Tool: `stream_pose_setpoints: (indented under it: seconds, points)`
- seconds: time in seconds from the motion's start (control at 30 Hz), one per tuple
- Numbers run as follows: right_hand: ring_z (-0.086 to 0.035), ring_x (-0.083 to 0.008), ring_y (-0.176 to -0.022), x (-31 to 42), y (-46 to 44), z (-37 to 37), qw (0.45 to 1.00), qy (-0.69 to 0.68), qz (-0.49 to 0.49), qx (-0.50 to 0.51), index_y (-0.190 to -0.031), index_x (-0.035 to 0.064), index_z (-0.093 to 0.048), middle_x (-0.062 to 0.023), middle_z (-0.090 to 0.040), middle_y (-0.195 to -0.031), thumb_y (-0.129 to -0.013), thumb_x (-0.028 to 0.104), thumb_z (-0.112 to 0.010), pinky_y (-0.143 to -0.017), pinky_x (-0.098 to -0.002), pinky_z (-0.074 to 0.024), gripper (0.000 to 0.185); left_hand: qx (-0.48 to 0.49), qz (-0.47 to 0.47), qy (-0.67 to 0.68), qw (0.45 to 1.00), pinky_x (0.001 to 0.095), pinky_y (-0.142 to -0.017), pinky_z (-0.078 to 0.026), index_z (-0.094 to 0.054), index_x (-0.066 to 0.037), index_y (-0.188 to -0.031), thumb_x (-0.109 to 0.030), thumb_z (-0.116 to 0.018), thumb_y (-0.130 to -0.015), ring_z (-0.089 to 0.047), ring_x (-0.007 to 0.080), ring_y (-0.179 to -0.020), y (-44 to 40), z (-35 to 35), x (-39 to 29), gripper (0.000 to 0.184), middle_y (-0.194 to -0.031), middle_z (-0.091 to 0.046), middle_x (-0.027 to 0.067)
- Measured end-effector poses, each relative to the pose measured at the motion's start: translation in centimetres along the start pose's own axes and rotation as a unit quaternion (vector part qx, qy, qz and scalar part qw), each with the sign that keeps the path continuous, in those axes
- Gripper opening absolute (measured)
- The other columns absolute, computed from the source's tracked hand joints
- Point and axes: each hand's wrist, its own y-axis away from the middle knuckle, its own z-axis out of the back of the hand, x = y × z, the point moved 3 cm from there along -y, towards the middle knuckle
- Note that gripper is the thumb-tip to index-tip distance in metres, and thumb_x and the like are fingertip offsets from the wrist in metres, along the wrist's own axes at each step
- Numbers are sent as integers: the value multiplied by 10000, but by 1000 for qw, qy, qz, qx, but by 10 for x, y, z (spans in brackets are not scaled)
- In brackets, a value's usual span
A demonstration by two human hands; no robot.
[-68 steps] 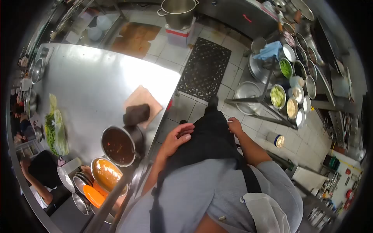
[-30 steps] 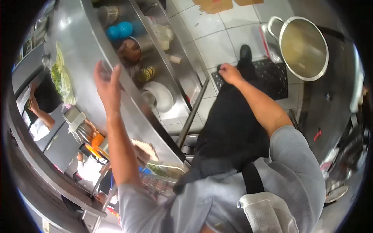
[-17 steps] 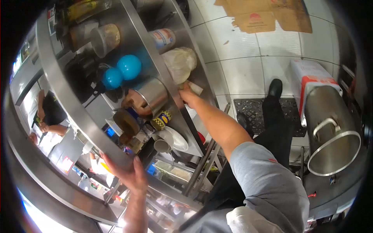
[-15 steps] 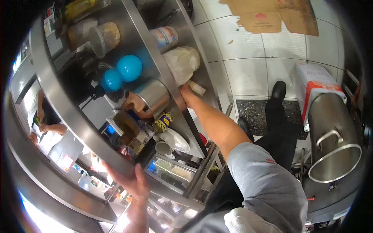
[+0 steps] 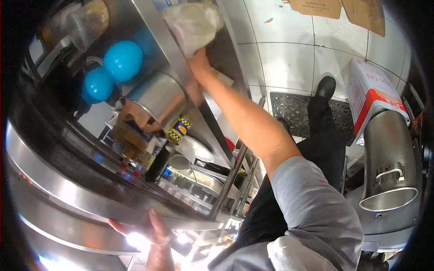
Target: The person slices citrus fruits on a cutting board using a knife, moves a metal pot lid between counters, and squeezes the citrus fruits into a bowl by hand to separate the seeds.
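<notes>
My right hand (image 5: 198, 63) has moved to the bag (image 5: 194, 25), right of the blue balls (image 5: 123, 61) | fingers hidden, can't tell grip | left hand (image 5: 157, 231) spread at steel edge (image 5: 90, 201), nearer me than balls | bag likely soft, light; best cupped beneath

Shelving (image 5: 166, 41) left, bag (image 5: 193, 26) on it right of two balls (image 5: 123, 61); mat (image 5: 290, 107) on the floor (image 5: 289, 63), tin (image 5: 373, 92) to its right

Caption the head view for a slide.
Right hand by a bulging whitish plastic bag, left hand at a grey steel table edge.
</notes>
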Motion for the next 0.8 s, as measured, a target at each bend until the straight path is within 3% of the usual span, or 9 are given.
stream_pose_setpoints:
  seconds: [0.13,0.17,0.23,0.27,0.37,0.47,0.67,0.77,0.8]
  points:
    - [-553,-352,-1318,15,-18,25,996,11,7,91,-1588,30,-246,-247,-542,-1448,-892,220,-772,-1073,-410,-466,893,-20,10,51,998,579,-1240,-217,22,-63,-1649,-50,-674,-915,-200,399,-1525,-5,-4,-4,1012,-1675,-52,233]
    - [-599,-286,-1266,11,-19,35,990,-30,11,136,-1614,59,-217,-236,-553,-1448,-870,184,-783,-1007,-393,-520,943,-18,11,39,999,599,-1234,-229,36,-62,-1646,-75,-686,-909,-204,416,-1519,-7,-5,-5,1033,-1667,-49,242]
    - [-598,-347,-1283,6,-14,69,992,35,-35,117,-1607,59,-228,-225,-536,-1468,-791,275,-878,-1050,-428,-507,1066,-10,-12,46,999,586,-1243,-201,-5,-72,-1652,-37,-656,-916,-207,408,-1523,-8,-4,-4,983,-1679,-60,239]
    - [-635,-362,-1227,-25,-24,79,980,169,-6,106,-1616,109,-255,-191,-566,-1435,-815,232,-832,-998,-450,-539,994,-7,-24,50,998,579,-1248,-188,-26,-77,-1654,-18,-641,-919,-209,404,-1526,-8,-4,-4,960,-1684,-65,237]
    - [-620,-364,-1228,-77,-13,89,815,539,30,210,-1616,125,-280,-167,-581,-1386,-916,196,-699,-985,-485,-534,819,11,-26,20,999,593,-1245,-186,-24,-76,-1654,-29,-626,-921,-209,426,-1524,-14,-2,-7,950,-1683,-68,248]
    - [-602,-333,-1223,-135,-5,72,675,680,93,271,-1595,176,-348,-154,-580,-1354,-998,196,-565,-918,-493,-535,635,9,-15,-49,999,617,-1239,-183,-2,-70,-1654,-84,-617,-930,-192,464,-1524,-15,-3,-18,951,-1690,-54,251]
    - [-563,-303,-1242,-205,18,71,619,707,193,283,-1550,271,-443,-141,-567,-1379,-1022,224,-501,-891,-448,-494,533,-25,7,-103,994,641,-1225,-240,37,-140,-1666,-167,-629,-928,-191,494,-1514,-8,1,-9,995,-1699,-19,241]
    - [-534,-304,-1280,-241,53,89,613,685,166,356,-1546,269,-461,-126,-556,-1396,-1029,219,-481,-967,-462,-465,520,-19,30,-67,997,637,-1228,-240,67,-166,-1665,-160,-631,-931,-198,499,-1508,-7,-1,-9,1013,-1695,-16,250]
    - [-567,-311,-1215,-259,65,98,632,668,187,347,-1508,237,-490,-131,-583,-1313,-1016,190,-491,-947,-490,-487,495,-19,39,-65,997,638,-1228,-239,80,-168,-1663,-156,-630,-931,-199,499,-1508,-6,-1,-11,1020,-1693,-15,255]
